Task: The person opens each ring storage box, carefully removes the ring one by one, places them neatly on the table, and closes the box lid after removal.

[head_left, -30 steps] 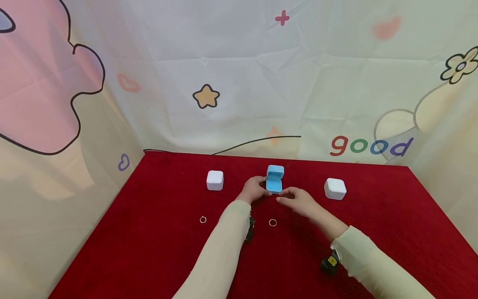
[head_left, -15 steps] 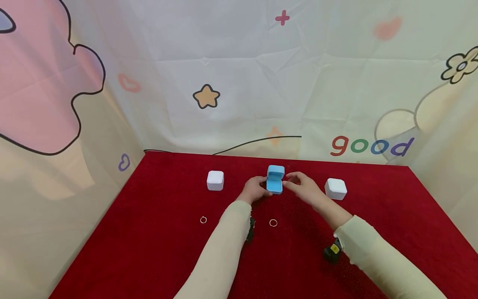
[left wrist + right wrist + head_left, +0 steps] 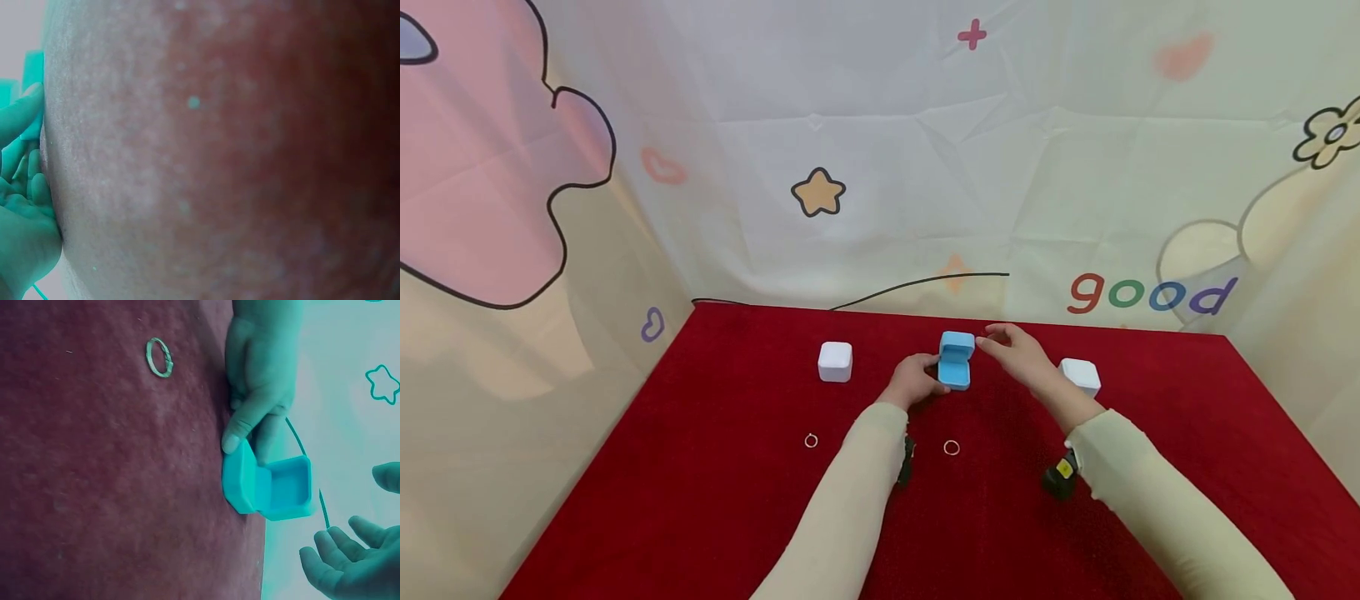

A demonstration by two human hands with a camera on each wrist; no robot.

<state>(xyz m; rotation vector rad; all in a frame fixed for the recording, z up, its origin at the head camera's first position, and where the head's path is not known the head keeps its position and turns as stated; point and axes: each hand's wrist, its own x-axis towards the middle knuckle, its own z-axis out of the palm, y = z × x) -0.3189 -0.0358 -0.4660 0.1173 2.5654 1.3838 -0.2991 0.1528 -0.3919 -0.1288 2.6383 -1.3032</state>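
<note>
A small light-blue ring box [image 3: 954, 374] stands on the red cloth with its lid raised, and no ring shows inside it. My left hand [image 3: 914, 380] grips the box by its left side; in the right wrist view the thumb lies on the front of its base. Beside the lid's right edge is my right hand [image 3: 1017, 353], fingers loosely spread and holding nothing; the right wrist view shows a gap between its fingertips [image 3: 306, 553] and the lid. Skin or cloth close to the lens hides most of the left wrist view.
White boxes stand to either side, one on the left [image 3: 835, 362] and one on the right [image 3: 1080, 377], partly behind the right forearm. Nearer lie two rings, one left [image 3: 811, 441] and one in the middle [image 3: 951, 447]. A printed curtain [image 3: 887, 208] rises behind the table.
My right hand has moved from the box's front edge up and back to the right side of the lid. My left hand stays on the box, whose lid remains raised.
</note>
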